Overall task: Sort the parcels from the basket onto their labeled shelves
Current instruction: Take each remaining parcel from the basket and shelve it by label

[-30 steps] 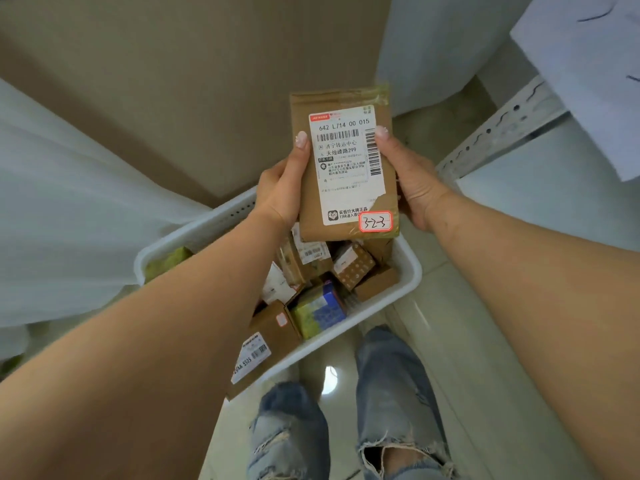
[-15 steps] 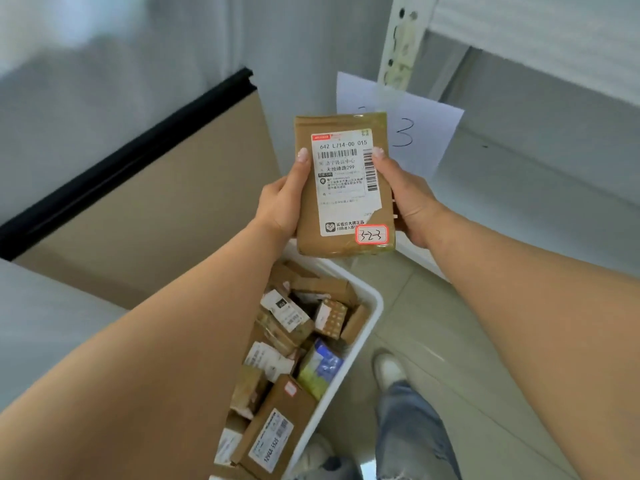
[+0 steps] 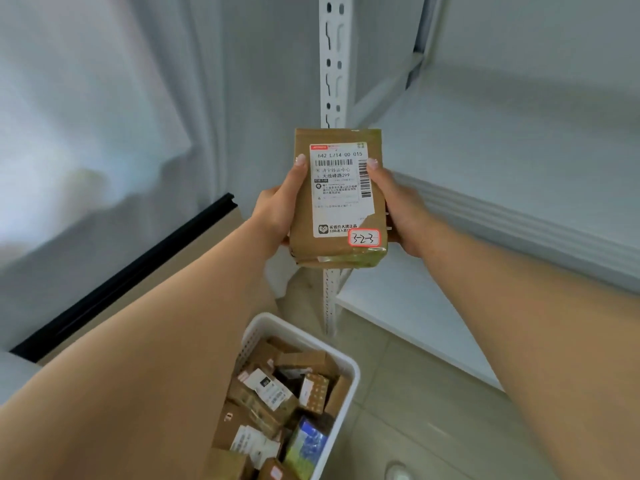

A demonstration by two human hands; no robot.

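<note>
One head-worn camera looks forward and down, close over the hands (image 3: 341, 206).

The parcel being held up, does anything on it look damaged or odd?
Yes. The parcel's white label is torn along its lower right edge, leaving bare brown wrap above the red-edged sticker.

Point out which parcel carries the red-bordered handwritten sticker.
The flat brown paper parcel held upright in both hands, marked 3-2-3 at its lower right. The parcels in the white plastic basket show no such sticker.
</note>
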